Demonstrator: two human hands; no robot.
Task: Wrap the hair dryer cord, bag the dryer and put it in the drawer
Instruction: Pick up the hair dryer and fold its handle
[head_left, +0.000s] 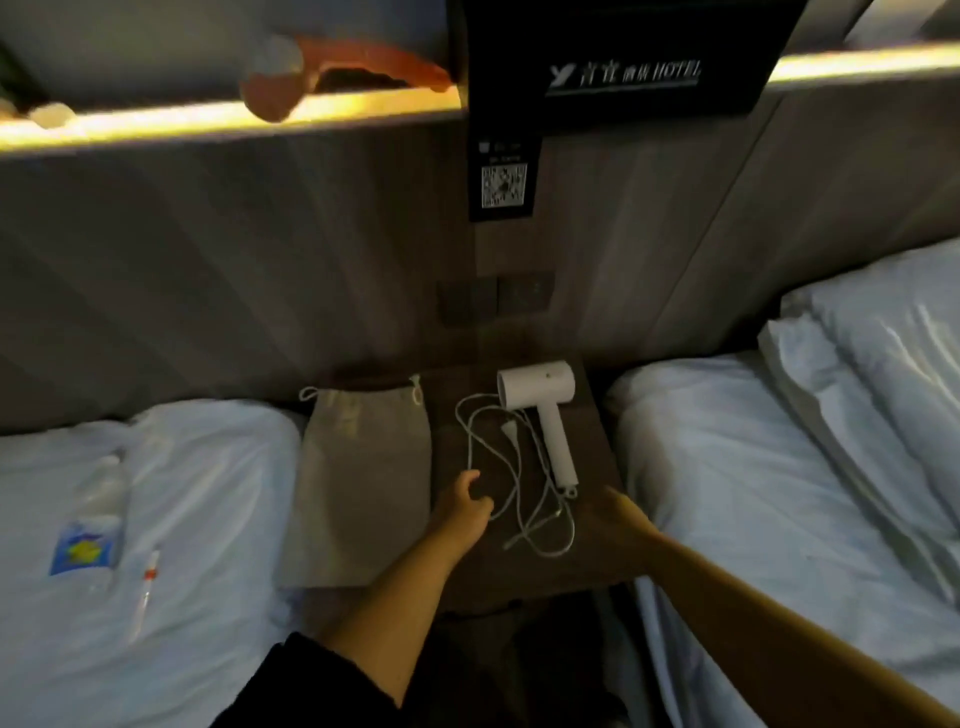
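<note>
- Head view: dim room, a dark wooden nightstand (597, 551) stands between two beds with white sheets.
- Hair dryer (545, 410), white, lies flat on the nightstand toward its back right; barrel at the far end, handle running toward the camera.
- Cord (511, 483) unwrapped, in loose tangled loops on the tabletop left of and below the handle; plug (510, 433) lies inside the loops.
- Bag (361, 483), beige cloth with a drawstring at the far end, lies flat on the left half of the nightstand, just beside the cord, its near edge reaching the table's front.
- Left hand (465, 506) low over the tabletop at the left edge of the cord loops, between bag and cord; fingers curled with thumb apart, a gap between them. Cannot tell whether they touch the cord.
- Right hand (626, 519) at the right front part of the nightstand, near the handle's end, apart from the dryer; fingers point forward, seemingly together, dark and blurred, holding nothing.
- Left bed (208, 519): a clear water bottle (98, 519) with a blue label and a thin pen-like stick (148, 587) lie on the sheet.
- Right bed (779, 519): pillows (883, 353) stacked at the head.
- Wall behind: switch plates (496, 299), a QR-code tag (504, 184), a black hotel sign (623, 73), a lit ledge.
</note>
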